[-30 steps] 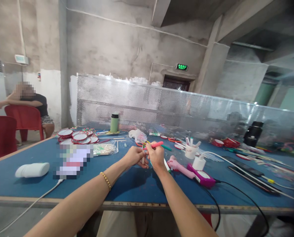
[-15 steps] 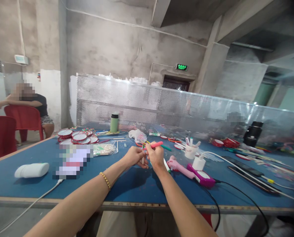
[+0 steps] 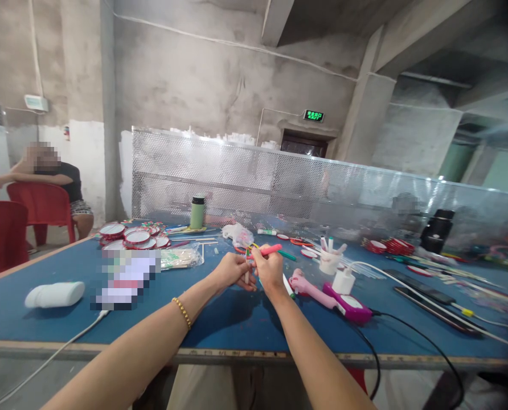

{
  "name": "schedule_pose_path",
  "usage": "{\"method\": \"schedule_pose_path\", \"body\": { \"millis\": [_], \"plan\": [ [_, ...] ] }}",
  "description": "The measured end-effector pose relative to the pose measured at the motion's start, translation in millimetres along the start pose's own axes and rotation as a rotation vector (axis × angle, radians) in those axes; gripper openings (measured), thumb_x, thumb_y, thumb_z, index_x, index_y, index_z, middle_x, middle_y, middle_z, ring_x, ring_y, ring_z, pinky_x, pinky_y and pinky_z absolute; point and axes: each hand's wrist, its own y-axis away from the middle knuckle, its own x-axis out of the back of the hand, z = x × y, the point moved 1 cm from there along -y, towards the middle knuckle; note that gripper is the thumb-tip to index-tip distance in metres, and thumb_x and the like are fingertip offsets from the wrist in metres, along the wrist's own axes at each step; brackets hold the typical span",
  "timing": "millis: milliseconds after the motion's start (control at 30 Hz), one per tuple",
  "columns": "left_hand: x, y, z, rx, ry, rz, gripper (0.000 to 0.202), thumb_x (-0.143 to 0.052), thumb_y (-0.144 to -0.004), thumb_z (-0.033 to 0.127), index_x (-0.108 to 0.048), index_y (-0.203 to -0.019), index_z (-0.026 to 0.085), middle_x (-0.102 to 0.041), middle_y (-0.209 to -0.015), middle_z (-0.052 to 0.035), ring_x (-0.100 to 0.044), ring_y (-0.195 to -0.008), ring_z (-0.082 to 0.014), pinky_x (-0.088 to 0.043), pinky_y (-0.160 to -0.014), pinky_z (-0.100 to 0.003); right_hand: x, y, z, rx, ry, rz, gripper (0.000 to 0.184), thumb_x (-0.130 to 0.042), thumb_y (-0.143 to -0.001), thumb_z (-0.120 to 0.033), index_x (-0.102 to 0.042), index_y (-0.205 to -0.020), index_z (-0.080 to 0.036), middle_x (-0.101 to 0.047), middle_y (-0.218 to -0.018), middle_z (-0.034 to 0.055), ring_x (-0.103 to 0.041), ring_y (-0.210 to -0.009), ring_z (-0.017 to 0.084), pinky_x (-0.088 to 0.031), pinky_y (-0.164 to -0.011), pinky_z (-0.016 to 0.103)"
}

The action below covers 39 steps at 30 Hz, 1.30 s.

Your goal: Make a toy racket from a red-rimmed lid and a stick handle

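My right hand (image 3: 269,267) is closed round a pink pen (image 3: 271,249), its barrel slanting up to the right. Close against it, my left hand (image 3: 233,270) pinches a small pale strip (image 3: 247,277) that hangs below its fingers. The pen's tip is hidden between the two hands. Both hands are held above the blue tabletop (image 3: 220,330), near its middle. Beyond them lie a crumpled clear plastic bag (image 3: 237,233) and a green pen (image 3: 287,256). A gold beaded bracelet (image 3: 181,313) circles my left wrist.
Right of my hands lies a pink glue gun (image 3: 318,292) beside a purple box (image 3: 348,304). A white cup of pens (image 3: 330,259) stands behind. Leftward are a phone (image 3: 128,279), a white bottle (image 3: 55,294) and red-rimmed discs (image 3: 136,236). A person (image 3: 66,182) sits far left.
The pale strip in my left hand has turned slightly. Both hands stay in nearly the same place.
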Motion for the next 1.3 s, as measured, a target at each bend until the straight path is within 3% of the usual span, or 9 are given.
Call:
{"method": "schedule_pose_path", "body": {
  "millis": [733,1300],
  "plan": [
    [0.2,-0.7,-0.6,-0.008,0.016,-0.006,0.041,-0.074,-0.073,0.051,-0.061,-0.074,0.013,-0.069,-0.062,-0.0055,-0.070,-0.059,-0.0218,-0.057,-0.061,-0.033,-0.1,-0.8,0.2,-0.018,-0.021,0.037,0.024,-0.058,-0.077,-0.037,-0.048,-0.060,-0.023,-0.050,-0.045,-0.0058,-0.043,-0.033,0.011,-0.034,-0.036,0.023],
    [0.8,-1.5,-2.2,-0.023,0.017,-0.004,0.036,-0.072,-0.077,0.046,-0.062,-0.073,0.011,-0.070,-0.062,-0.0069,-0.071,-0.058,-0.0222,-0.057,-0.060,-0.033,-0.7,-1.5,1.2,0.002,-0.015,0.041,0.025,-0.057,-0.077,-0.039,-0.047,-0.059,-0.024,-0.051,-0.045,-0.0056,-0.044,-0.033,0.012,-0.035,-0.036,0.024]
  ]
}}
